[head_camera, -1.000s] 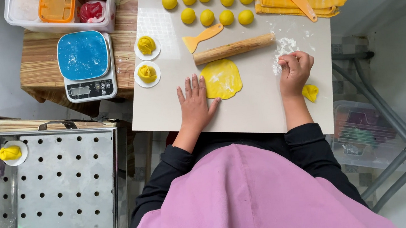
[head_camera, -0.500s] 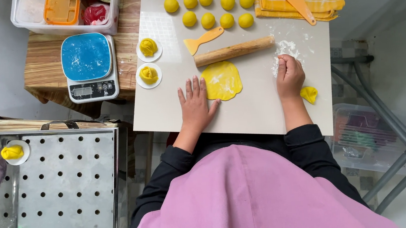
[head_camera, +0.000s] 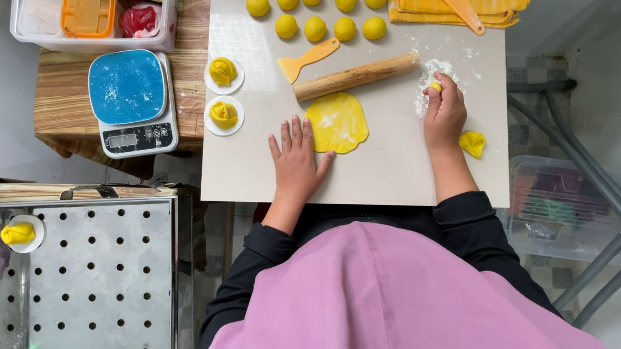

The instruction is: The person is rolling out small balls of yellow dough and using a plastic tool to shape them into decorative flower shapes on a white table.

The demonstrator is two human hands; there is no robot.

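Though untouched, dough disc (head_camera: 337, 122) between hands

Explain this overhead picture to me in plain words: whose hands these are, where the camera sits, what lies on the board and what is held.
The camera is worn on the person's head and looks straight down, so the pink apron fills the bottom. The left hand lies flat on the pale board, touching the edge of a flattened yellow dough disc. The right hand pinches a small yellow dough bit at a patch of flour. Above the disc lies a wooden rolling pin, then a yellow scraper and rows of dough balls. A folded dough piece sits beside the right wrist. A blue-topped scale stands to the left of the board.
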